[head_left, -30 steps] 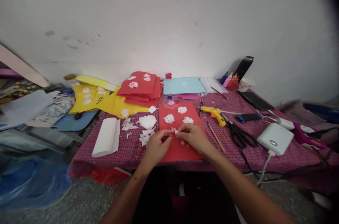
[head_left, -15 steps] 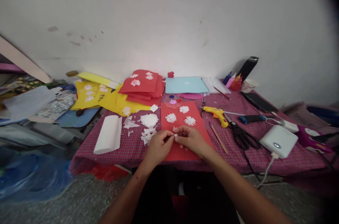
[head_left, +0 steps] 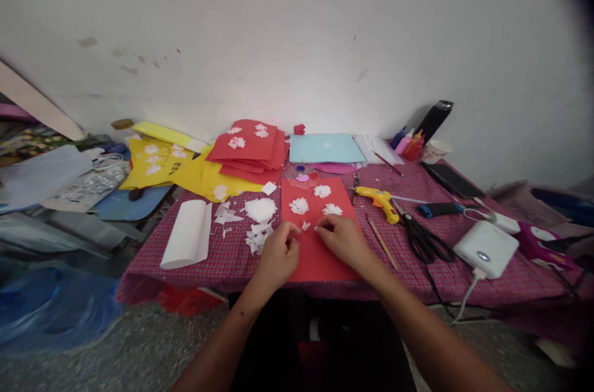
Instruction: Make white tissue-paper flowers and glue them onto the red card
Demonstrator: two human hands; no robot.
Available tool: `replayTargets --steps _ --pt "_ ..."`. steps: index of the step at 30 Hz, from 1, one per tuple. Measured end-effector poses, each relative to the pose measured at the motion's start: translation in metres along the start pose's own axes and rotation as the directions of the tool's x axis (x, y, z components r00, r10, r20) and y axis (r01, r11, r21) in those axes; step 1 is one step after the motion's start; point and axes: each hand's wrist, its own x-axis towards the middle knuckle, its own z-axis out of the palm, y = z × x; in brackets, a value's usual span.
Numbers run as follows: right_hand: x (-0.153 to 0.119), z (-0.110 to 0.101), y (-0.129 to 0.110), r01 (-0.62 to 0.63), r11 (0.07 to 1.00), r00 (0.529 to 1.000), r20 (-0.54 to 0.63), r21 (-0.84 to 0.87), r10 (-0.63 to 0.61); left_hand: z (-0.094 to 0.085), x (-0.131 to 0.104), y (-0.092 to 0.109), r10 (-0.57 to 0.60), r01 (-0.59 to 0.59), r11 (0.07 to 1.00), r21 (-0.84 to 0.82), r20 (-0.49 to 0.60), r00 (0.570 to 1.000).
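A red sheet (head_left: 320, 256) lies on the checked cloth, bearing three white paper flowers; one of them (head_left: 299, 206) is at its left. Below them a small pinkish paper piece (head_left: 305, 225) lies on the sheet between my hands. My right hand (head_left: 341, 240) is over the sheet's right half, thumb and forefinger pinched on a tiny white paper piece (head_left: 316, 229). My left hand (head_left: 281, 253) is at the sheet's left edge, thumb and forefinger apart, with nothing visible between them. Beside it lies a pile of cut white paper (head_left: 257, 237).
White tissue (head_left: 260, 210) and a rolled white sheet (head_left: 185, 234) lie left. On the right are a yellow glue gun (head_left: 381, 199), black scissors (head_left: 424, 240), a wooden stick (head_left: 384, 243) and a white power bank (head_left: 487, 248). Red folded sheets (head_left: 245, 151) are stacked behind.
My hands have moved apart from where they met over the sheet. The left thumb and forefinger have opened, and the small pinkish piece between the hands is now in full view.
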Motion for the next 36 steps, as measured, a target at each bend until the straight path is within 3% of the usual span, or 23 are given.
replayTargets --steps 7,23,28,32,34,36 --pt "0.012 0.013 0.011 0.101 0.983 0.995 0.001 -0.152 -0.102 -0.001 0.002 0.001 0.013 -0.013 1.000 0.011 0.056 0.998" --pt "0.019 0.012 0.007 0.106 0.963 0.994 0.052 -0.246 -0.096 -0.003 0.002 0.003 0.031 -0.038 0.997 0.072 0.086 0.996" --pt "0.015 0.010 0.010 0.117 0.981 0.993 0.029 -0.153 -0.114 -0.002 -0.008 0.004 0.125 -0.125 0.991 -0.037 -0.013 0.992" --pt "0.007 0.008 0.014 0.110 0.990 0.993 -0.026 -0.085 -0.113 -0.011 -0.037 0.005 0.353 -0.360 0.933 -0.023 -0.149 0.924" --pt "0.003 0.006 0.015 0.116 0.991 0.993 -0.032 -0.066 -0.118 -0.023 -0.046 0.002 0.364 -0.355 0.932 0.081 -0.194 0.911" --pt "-0.002 0.005 0.014 0.121 0.992 0.991 -0.046 -0.046 -0.123 -0.040 -0.047 -0.005 0.308 -0.261 0.945 0.196 -0.270 0.912"
